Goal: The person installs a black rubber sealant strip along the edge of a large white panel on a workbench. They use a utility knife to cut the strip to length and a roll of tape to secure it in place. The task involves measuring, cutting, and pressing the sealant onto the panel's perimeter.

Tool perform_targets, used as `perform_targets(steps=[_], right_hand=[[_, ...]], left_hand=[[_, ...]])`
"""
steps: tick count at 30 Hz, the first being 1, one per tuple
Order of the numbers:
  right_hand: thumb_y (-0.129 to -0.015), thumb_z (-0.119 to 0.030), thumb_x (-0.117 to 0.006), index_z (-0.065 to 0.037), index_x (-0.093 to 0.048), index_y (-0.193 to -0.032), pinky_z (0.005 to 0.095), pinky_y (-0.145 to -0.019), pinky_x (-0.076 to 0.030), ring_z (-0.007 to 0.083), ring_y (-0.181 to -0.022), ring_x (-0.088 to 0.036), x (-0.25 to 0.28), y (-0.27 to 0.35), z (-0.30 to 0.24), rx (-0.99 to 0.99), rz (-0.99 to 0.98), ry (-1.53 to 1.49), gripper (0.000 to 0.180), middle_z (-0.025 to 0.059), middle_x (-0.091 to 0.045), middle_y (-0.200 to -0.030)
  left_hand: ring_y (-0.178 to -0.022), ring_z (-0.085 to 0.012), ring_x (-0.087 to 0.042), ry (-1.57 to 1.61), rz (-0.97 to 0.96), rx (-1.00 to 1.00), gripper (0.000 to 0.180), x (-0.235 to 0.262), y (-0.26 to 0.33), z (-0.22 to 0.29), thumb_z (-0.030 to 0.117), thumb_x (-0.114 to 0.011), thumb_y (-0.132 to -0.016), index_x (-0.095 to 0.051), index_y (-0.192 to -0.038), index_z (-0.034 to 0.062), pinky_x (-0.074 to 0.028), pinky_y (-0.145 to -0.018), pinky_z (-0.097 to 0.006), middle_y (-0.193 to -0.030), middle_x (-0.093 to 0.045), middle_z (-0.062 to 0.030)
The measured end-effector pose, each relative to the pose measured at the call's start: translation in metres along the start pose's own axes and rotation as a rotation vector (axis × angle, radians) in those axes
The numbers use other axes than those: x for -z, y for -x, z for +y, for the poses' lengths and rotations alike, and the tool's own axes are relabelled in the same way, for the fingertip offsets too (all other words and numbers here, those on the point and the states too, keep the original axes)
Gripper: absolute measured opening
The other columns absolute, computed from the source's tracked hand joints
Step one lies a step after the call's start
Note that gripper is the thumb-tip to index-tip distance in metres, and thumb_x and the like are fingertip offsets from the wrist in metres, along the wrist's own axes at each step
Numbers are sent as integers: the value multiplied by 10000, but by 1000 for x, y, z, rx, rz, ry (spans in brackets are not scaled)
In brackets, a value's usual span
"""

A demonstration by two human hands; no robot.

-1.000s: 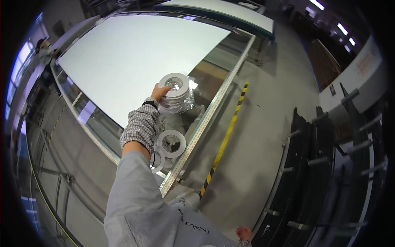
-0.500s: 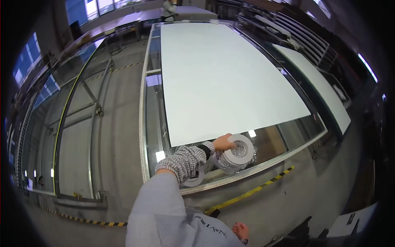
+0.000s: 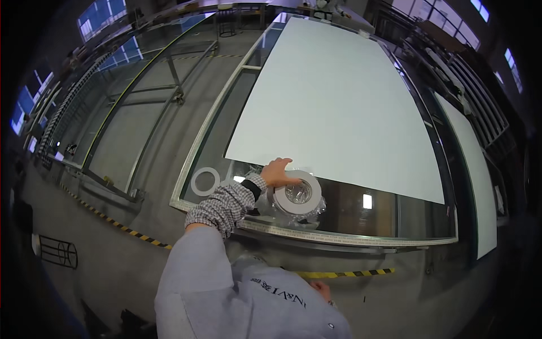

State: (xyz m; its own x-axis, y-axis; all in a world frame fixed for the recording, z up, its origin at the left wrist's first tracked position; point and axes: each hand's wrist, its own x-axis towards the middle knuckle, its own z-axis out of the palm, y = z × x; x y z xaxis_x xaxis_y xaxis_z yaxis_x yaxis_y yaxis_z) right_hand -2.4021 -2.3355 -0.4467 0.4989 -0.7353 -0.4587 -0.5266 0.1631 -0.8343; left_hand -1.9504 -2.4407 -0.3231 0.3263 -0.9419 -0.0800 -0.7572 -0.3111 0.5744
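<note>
My left hand [image 3: 278,173] reaches over the near end of the glass-topped table. Its thumb touches the rim of a white tape roll [image 3: 309,198], while the forefinger stands apart above it. This roll lies on top of crumpled clear plastic wrap [image 3: 274,212], which also shows through its hole. A second white ring-shaped roll [image 3: 193,182] lies flat on the glass to the left, beside my sleeve. Low beside my grey jacket hangs my right hand [image 3: 322,289], partly hidden by the jacket, its fingers unclear.
A large white sheet [image 3: 344,107] covers most of the framed glass table [image 3: 361,240]. Another glass rack [image 3: 121,107] stands left across a walkway. At the right leans or lies a narrower white panel [image 3: 471,169]. Yellow-black tape [image 3: 355,274] marks the floor.
The view has turned, shifting the table's far end rightward. My left forefinger has spread away from the tape roll. The second roll, partly covered by my sleeve before, now shows whole.
</note>
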Motion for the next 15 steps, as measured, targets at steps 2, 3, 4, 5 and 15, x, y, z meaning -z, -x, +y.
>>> perform_targets(steps=[2,3,4,5,15], right_hand=[[-816,-153,-602,26,-614,-873,281,-557,-492,144,-626,-603,36,-14,5,-72,-23,20,188,106,-641,-757],[-820,-157,-599,30,-617,-892,274,-555,-489,140,-635,-602,51,-28,8,-101,-37,19,201,105,-644,-760],[-825,-160,-597,35,-621,-911,268,-552,-486,136,-644,-600,68,-39,10,-208,-26,19,214,105,-648,-762],[-826,-162,-595,37,-623,-902,265,-544,-490,136,-636,-602,84,-46,13,-119,-23,-24,214,109,-647,-758],[-819,-163,-598,31,-618,-885,267,-556,-504,147,-630,-613,176,-89,-2,-249,31,-114,206,97,-631,-738]], left_hand=[[-1164,-360,-422,78,67,-13,835,-4,2,-6,563,-640,-684,-421,-1259,-2,-362,-973,-417,-1246,-439,-235],[-1165,-365,-419,107,115,-32,823,-6,0,-13,581,-617,-705,-428,-1252,-4,-352,-980,-420,-1252,-440,-235],[-1172,-361,-414,236,134,26,734,-8,0,-21,547,-546,-792,-436,-1237,-26,-340,-989,-411,-1248,-443,-246],[-1166,-363,-417,289,220,132,683,-8,-1,-33,517,-501,-836,-437,-1232,-36,-327,-994,-404,-1229,-459,-251],[-1135,-367,-434,-198,404,756,622,33,-5,-169,447,-608,-746,-519,-1121,-42,-333,-965,-448,-1166,-507,-244]])
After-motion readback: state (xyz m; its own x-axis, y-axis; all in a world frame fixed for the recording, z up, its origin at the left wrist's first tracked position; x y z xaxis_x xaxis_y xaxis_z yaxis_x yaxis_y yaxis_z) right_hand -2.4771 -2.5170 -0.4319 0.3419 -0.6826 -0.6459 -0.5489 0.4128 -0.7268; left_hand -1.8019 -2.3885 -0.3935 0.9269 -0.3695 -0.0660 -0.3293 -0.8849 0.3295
